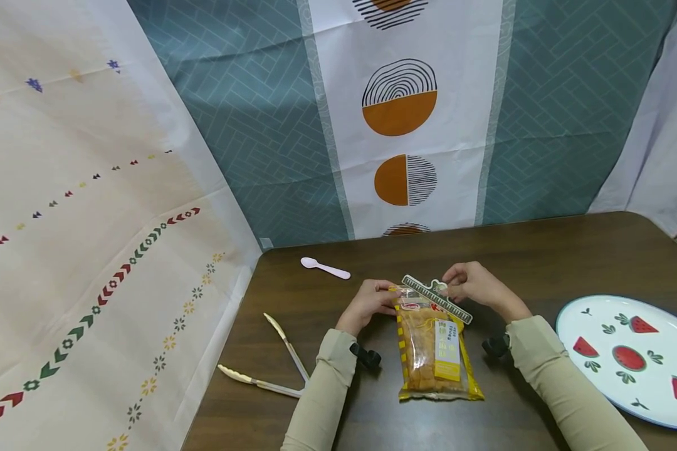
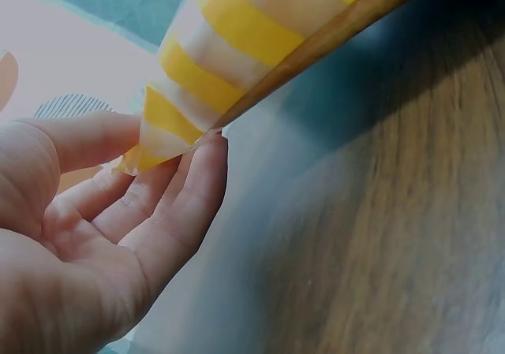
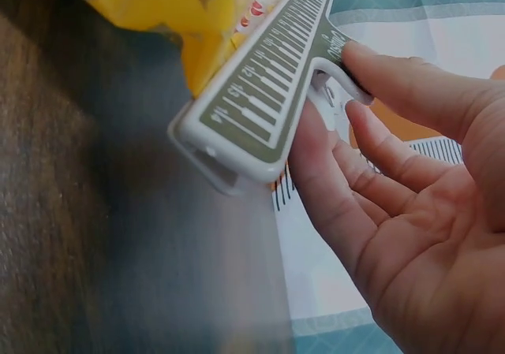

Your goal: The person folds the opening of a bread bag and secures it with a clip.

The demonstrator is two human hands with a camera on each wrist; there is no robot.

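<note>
A yellow-edged clear bread bag (image 1: 420,351) lies on the table in front of the person, bread showing through it and a white-and-yellow label on its right half. My left hand (image 1: 370,302) pinches the bag's upper left corner between thumb and fingers; the striped edge (image 2: 213,62) shows in the left wrist view. Across the bag's top sits a long bag clip (image 1: 437,299) with a ruler-like, piano-key print, slanting down to the right. With thumb and fingers my right hand (image 1: 476,287) grips the clip's handle (image 3: 335,54).
Open metal tongs (image 1: 284,351) with pale tips lie left of the left forearm. A small pinkish spoon (image 1: 324,268) rests near the table's back edge. At the right is a large white plate (image 1: 592,322) with watermelon prints. Patterned cloths hang behind and to the left.
</note>
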